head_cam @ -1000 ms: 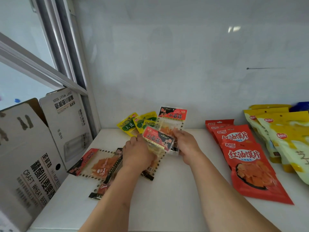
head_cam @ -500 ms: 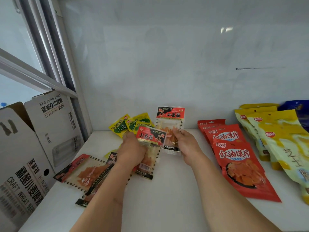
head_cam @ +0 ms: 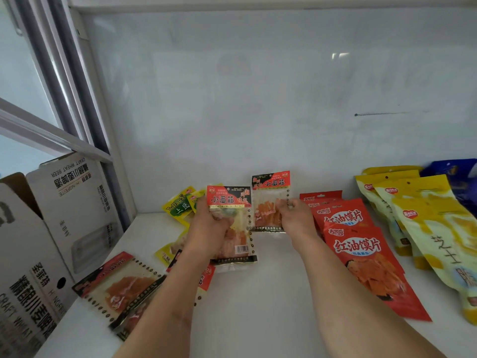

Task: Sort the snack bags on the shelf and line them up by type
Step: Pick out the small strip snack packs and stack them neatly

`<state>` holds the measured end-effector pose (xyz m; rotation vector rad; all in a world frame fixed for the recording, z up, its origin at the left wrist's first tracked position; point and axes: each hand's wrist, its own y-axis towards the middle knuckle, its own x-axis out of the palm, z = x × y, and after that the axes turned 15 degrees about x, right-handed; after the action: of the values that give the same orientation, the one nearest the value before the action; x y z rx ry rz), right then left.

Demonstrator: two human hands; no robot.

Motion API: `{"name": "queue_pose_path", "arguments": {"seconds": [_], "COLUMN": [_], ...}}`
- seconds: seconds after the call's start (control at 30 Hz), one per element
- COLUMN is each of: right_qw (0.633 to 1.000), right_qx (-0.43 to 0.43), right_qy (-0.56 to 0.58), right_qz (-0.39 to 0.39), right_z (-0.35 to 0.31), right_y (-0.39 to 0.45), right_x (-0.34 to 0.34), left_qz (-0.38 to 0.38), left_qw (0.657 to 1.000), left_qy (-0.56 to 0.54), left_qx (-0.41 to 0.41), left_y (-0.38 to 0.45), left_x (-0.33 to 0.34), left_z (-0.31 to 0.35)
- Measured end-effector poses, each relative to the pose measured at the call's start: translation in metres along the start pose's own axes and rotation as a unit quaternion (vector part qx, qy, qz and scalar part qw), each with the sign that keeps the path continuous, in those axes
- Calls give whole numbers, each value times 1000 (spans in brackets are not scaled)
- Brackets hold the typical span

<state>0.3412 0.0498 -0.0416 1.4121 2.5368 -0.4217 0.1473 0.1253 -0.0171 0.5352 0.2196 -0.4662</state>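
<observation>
Head view: a clear red-topped bag (head_cam: 233,220) is gripped upright in the left hand (head_cam: 210,229), and a second bag (head_cam: 269,202) of the same kind — stood against the back wall — is pinched at its right edge by the right hand (head_cam: 296,218). More such bags (head_cam: 121,282) lie flat at the shelf's (head_cam: 258,306) left front. Green-yellow packets (head_cam: 179,204) are seen behind, red pouches (head_cam: 361,244) and yellow pouches (head_cam: 426,223) to the right — a carton (head_cam: 38,254) at far left.

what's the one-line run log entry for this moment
left hand: holds gluten-strip bag | right hand: steadies standing gluten-strip bag | stage: lining up
</observation>
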Motion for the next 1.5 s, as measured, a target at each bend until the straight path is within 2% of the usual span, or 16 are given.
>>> {"name": "queue_pose_path", "arguments": {"seconds": [0.17, 0.43, 0.53, 0.63, 0.8, 0.93, 1.13, 1.5], "right_qw": [994, 989, 993, 987, 992, 987, 980, 979], "right_qx": [-22, -16, 8, 6, 9, 19, 24, -1], "right_qy": [-105, -147, -117, -158, -127, -159, -182, -184], "right_qz": [34, 30, 14, 33, 10, 27, 71, 85], "right_z": [10, 13, 10, 6, 9, 14, 15, 16], "right_y": [5, 10, 11, 11, 13, 17, 12, 7], "right_x": [-1, -4, -7, -8, -7, -7, -3, 1], "left_qz": [-11, -94, -86, -53, -45, -39, -91, -76], "left_qw": [1000, 992, 991, 994, 994, 989, 969, 965], "left_qy": [-13, -19, -25, -20, 63, 136, 228, 252], "left_qx": [-26, -87, -99, -94, -78, -47, -41, -22], "left_y": [-1, -4, -7, -7, -11, -11, -11, -16], "left_x": [9, 37, 49, 65, 87, 101, 106, 96], "left_z": [1, 1, 0, -3, -6, -15, -7, 0]}}
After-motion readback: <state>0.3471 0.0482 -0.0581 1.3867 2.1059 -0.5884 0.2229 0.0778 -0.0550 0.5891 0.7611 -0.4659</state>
